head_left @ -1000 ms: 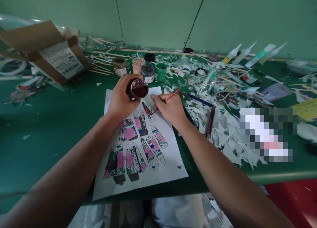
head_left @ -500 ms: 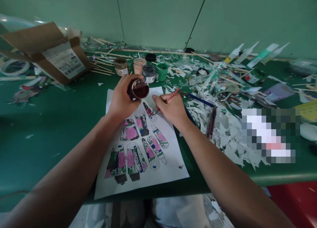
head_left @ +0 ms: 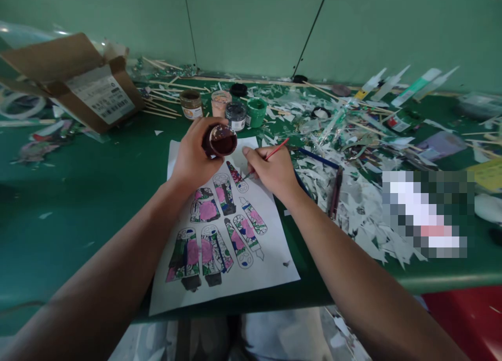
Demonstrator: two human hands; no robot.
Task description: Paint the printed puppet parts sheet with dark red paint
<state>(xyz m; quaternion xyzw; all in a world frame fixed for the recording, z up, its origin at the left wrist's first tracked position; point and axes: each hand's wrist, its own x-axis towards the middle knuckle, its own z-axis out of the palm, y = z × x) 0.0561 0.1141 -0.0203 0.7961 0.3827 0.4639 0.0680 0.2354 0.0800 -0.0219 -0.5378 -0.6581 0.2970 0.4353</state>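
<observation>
My left hand (head_left: 195,157) is closed around a jar of dark red paint (head_left: 223,139), tilted so its open mouth faces me. Its heel rests at the upper part of a white sheet of paper (head_left: 270,269). In my right hand (head_left: 273,170) a thin paintbrush with a red handle (head_left: 277,149) is pinched. The dark brush tip meets the paper at a small pointed shape (head_left: 237,176), partly coloured red and green. Below it, several outlined shapes carry pink, green, blue and black paint, such as a pink patch (head_left: 207,210).
Paint jars stand behind the paper, among them a green one (head_left: 256,113) and a peach one (head_left: 220,102). White paper scraps (head_left: 364,220) cover the right side, with a dark red pen-like tool (head_left: 335,193). An open cardboard box (head_left: 94,89) sits at back left.
My right hand and the brush have shifted very slightly, the handle's end moving a little to the right and up. The left hand and jar stay almost still.
</observation>
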